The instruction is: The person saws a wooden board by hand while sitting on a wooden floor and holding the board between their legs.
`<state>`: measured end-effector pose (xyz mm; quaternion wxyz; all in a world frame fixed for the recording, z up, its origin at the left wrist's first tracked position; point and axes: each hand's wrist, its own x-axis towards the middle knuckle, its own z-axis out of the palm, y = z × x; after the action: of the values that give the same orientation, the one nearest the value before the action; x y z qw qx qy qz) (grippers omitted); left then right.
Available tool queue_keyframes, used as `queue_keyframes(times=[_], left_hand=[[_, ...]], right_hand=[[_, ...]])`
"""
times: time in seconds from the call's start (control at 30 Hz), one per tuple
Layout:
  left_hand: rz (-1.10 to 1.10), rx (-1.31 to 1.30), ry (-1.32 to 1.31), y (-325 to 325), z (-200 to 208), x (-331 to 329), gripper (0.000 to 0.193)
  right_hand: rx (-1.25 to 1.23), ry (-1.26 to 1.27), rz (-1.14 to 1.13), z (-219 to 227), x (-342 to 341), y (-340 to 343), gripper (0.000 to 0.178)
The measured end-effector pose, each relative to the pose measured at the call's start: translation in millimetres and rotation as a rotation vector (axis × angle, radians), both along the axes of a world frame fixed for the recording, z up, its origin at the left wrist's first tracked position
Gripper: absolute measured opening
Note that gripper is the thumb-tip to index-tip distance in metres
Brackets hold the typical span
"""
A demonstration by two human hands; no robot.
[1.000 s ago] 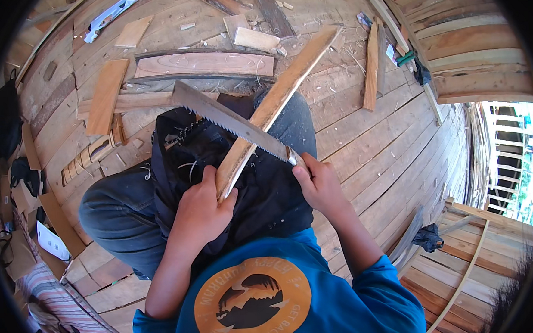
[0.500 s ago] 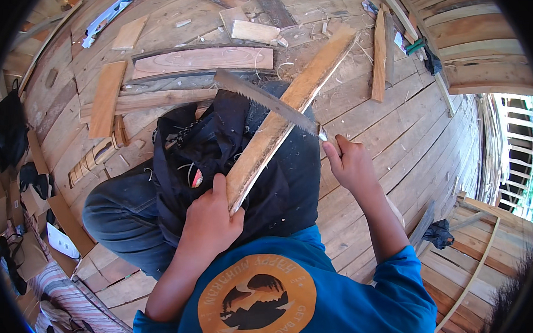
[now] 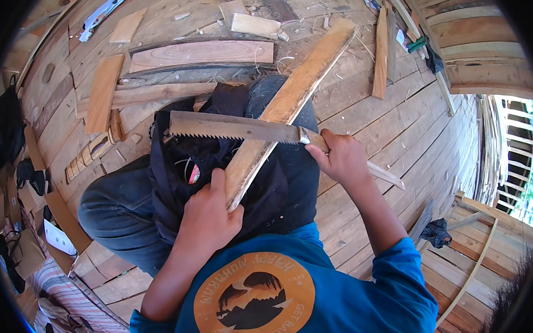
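While the left hand is gripping the near end of the plank, which is stretching over the right leg, the right hand is clasping the saw just right of the plank, its blade crossing over. The plank is looking stiff and fairly light, probably steadiest held by that end. Beyond it, leftward, a pinkish board is lying.

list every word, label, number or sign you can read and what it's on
Blue shirt: legible lettering around its round orange print, not copied out here.
White sheet at left: any marks too small to read.
Blue-and-white strip, top left: any print too blurred to read.
Saw and held board: no lettering I can make out.
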<state>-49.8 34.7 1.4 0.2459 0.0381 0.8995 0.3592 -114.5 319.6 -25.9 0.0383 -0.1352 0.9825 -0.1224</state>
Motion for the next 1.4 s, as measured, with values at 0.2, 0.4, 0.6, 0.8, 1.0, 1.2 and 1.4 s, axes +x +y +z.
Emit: queue_keyframes(times=[0.2, 0.4, 0.6, 0.8, 1.0, 1.2, 1.4], left_hand=[[0.015, 0.001, -0.004, 1, 2, 0, 0.046], [0.031, 0.0, -0.045, -4, 4, 3, 0.044], [0.049, 0.034, -0.11, -9, 9, 15, 0.042], [0.042, 0.032, -0.086, 1, 4, 8, 0.043], [0.021, -0.059, 0.008, 4, 2, 7, 0.04], [0.023, 0.015, -0.027, 1, 1, 7, 0.048], [0.029, 0.055, -0.038, -5, 1, 10, 0.048]], right_hand=[[0.06, -0.018, -0.011, 2, -6, 5, 0.056], [0.109, -0.052, -0.283, -2, -21, 25, 0.061], [0.224, -0.031, -0.573, 20, -34, 105, 0.058], [-0.14, -0.183, -0.143, 12, 6, -11, 0.055], [-0.011, -0.097, -0.21, -3, -29, 36, 0.057], [0.134, -0.005, -0.154, 12, -35, 24, 0.06], [0.095, -0.035, -0.074, 1, -28, 25, 0.061]])
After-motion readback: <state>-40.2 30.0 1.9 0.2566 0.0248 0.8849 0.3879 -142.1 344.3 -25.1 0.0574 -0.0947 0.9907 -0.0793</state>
